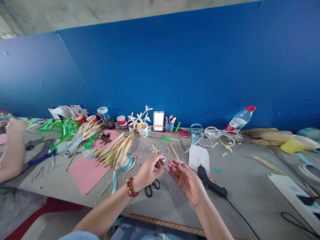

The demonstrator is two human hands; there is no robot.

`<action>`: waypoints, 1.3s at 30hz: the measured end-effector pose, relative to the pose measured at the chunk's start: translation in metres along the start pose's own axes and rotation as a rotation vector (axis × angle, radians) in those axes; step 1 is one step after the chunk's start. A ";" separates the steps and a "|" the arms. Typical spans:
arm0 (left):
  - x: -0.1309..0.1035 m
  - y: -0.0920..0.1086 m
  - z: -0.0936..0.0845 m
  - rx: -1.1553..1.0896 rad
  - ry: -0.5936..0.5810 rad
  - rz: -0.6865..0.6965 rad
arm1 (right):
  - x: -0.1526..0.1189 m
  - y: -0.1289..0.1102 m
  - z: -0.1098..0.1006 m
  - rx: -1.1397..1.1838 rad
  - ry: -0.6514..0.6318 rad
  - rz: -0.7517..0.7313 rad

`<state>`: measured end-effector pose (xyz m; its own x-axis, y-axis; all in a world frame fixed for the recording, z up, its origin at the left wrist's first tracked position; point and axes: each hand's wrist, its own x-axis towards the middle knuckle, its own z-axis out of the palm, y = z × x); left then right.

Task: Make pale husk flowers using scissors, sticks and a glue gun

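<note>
My left hand (150, 171), with a red beaded bracelet (131, 187) on its wrist, is closed in a pinch above the table. Something small and pale seems to show at its fingertips, too small to name. Facing it is my right hand (188, 181), palm turned inward and fingers stretched out, the fingertips close to those of the left. Below the left hand lie scissors (152, 188), their blades mostly hidden. A pale husk flower (155, 149) rests just beyond the hands. A black glue gun (211, 183) lies right of my right hand.
Dried corn husks (112, 151) lie on pink paper (87, 173) at left. Husk flowers stand in a white cup (143, 130) near a pen holder (169, 125). A bottle (240, 120) leans against the blue wall (175, 66). Another person's arm (12, 150) reaches in at far left.
</note>
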<state>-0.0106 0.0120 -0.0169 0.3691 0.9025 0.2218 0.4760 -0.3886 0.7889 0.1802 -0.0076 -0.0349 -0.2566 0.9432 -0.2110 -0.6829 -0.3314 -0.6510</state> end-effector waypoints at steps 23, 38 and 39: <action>-0.106 -0.034 -0.037 0.311 0.345 -0.120 | -0.035 0.052 -0.042 -1.532 -0.026 -0.470; -0.080 -0.054 -0.082 0.798 0.353 -0.104 | -0.026 0.055 -0.037 -1.734 -0.119 -0.556; -0.072 -0.053 -0.081 0.812 0.311 -0.082 | -0.026 0.056 -0.038 -1.743 -0.120 -0.547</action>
<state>-0.1268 -0.0180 -0.0283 0.1305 0.8970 0.4223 0.9569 -0.2254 0.1831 0.1747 -0.0494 -0.0935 -0.3705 0.8925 0.2573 0.6905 0.4500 -0.5664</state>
